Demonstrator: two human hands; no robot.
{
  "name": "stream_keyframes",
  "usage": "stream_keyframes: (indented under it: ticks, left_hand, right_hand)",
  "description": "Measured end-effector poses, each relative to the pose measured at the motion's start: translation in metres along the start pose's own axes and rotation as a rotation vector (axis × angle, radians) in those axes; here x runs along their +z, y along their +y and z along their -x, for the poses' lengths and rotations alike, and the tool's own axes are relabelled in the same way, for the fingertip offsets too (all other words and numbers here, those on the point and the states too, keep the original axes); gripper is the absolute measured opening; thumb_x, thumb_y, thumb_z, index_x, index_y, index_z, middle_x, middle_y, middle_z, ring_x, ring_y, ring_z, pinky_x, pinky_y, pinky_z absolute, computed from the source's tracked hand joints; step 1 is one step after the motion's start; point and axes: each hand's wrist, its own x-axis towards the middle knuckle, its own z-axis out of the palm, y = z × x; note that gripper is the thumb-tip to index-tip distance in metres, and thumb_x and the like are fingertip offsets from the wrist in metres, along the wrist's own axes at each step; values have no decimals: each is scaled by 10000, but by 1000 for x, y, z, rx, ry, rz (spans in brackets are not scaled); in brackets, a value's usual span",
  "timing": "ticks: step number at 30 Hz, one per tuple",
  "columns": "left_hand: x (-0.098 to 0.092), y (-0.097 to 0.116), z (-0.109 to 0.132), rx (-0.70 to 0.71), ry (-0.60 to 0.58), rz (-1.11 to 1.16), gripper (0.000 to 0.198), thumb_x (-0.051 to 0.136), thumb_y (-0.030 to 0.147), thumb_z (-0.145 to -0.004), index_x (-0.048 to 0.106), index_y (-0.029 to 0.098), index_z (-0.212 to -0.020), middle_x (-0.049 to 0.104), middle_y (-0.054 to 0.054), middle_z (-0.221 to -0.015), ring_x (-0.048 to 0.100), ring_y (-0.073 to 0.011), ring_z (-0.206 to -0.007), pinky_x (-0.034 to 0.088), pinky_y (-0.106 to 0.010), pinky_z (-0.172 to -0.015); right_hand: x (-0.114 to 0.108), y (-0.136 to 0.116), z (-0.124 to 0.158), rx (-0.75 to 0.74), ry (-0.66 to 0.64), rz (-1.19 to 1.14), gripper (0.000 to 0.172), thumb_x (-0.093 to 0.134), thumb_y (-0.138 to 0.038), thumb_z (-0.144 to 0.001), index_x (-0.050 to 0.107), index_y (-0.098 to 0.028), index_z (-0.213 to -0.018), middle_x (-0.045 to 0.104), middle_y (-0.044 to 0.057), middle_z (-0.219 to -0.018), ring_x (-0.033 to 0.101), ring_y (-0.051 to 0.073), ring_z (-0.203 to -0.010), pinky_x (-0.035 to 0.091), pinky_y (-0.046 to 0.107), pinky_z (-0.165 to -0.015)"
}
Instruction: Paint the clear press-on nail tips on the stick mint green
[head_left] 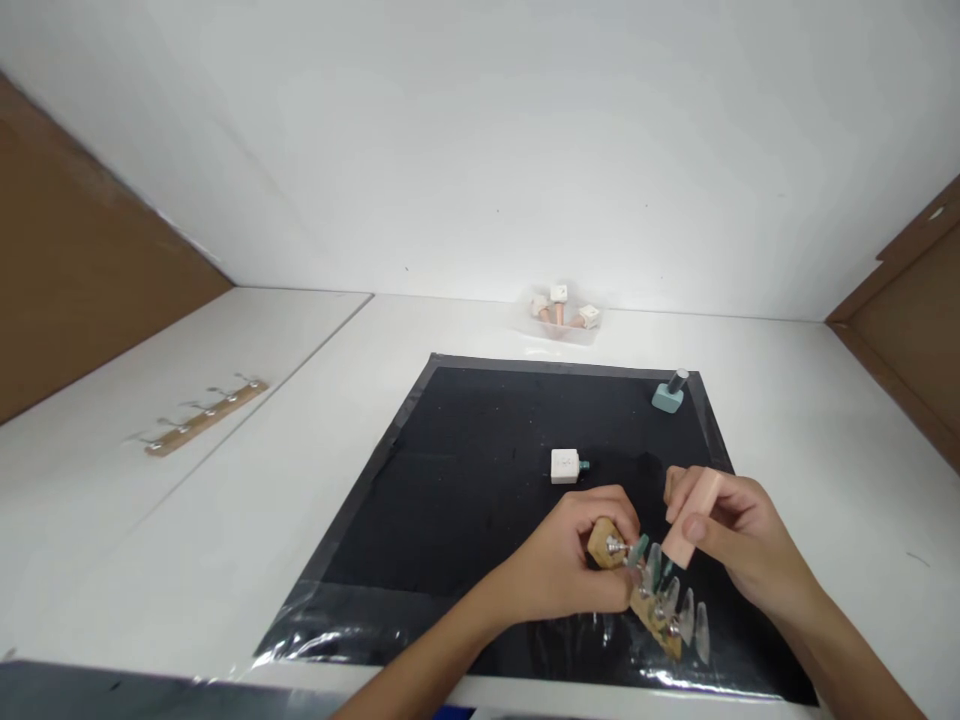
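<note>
My left hand (574,560) is closed round a wooden nail tip stand (606,545), held tilted above the black mat. Along the stand, several clear nail tips (688,612) stick up on metal mounts. The nail tip (637,550) at its upper end is green, and the one beside it is partly green. In my right hand (739,530) is a nail polish brush with a peach cap (694,518), pinched between thumb and fingers. Its green-coated bristles point down at the tips; exact contact is hard to tell. The white polish bottle (565,466) lies on its side, its green neck uncapped.
On the black mat (457,480), a pale teal bottle (667,397) with a silver cap stands at the back right. Behind the mat, a clear container (577,336) holds several peach-capped white bottles. A second wooden stand (206,418) with clear tips lies at left.
</note>
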Motion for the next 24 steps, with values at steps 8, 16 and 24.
stream_keyframes:
  ticks: [8, 16, 24]
  left_hand:
    - [1, -1, 1, 23, 13, -17, 167, 612, 20, -543, 504, 142, -581, 475, 26, -694, 429, -67, -575, 329, -195, -536]
    - [1, -3, 0, 38, 22, -21, 182, 607, -5, -533, 503, 138, -580, 465, 32, -689, 418, -60, -569, 323, -185, -526]
    - [1, -3, 0, 56, 8, -32, 192, 620, -8, -541, 503, 139, -580, 472, 34, -689, 423, -58, -576, 335, -182, -539]
  right_hand:
    - [4, -4, -1, -156, 184, 190, 299, 690, -290, -809, 569, -204, -549, 595, -34, -511, 459, 97, -477, 368, 224, -461]
    - [4, -6, 0, -199, 145, 284, 306, 689, -246, -797, 557, -198, -525, 583, -20, -481, 459, 111, -473, 373, 240, -448]
    - [7, -8, -1, -261, 142, 267, 317, 671, -285, -814, 533, -209, -540, 571, -27, -477, 449, 115, -465, 375, 256, -456]
